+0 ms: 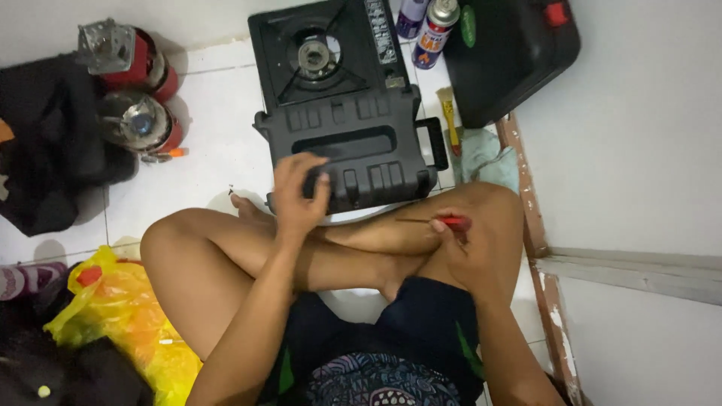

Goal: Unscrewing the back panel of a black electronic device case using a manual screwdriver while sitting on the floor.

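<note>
I sit cross-legged on a white tiled floor. My left hand (298, 194) rests on the near edge of a black plastic carry case (353, 154), fingers curled over its rim. My right hand (453, 234) lies on my knee, shut on a screwdriver with a red handle (444, 222), its thin shaft pointing left. Behind the case sits a black portable gas stove (323, 49) with a round burner.
Two gas canisters (425, 26) stand beside the stove, next to a black case lid (511, 53). Two red gas burners with metal tops (131, 83) stand at the left near dark cloth. A yellow plastic bag (124, 316) lies by my left leg. A door frame (538, 225) runs at right.
</note>
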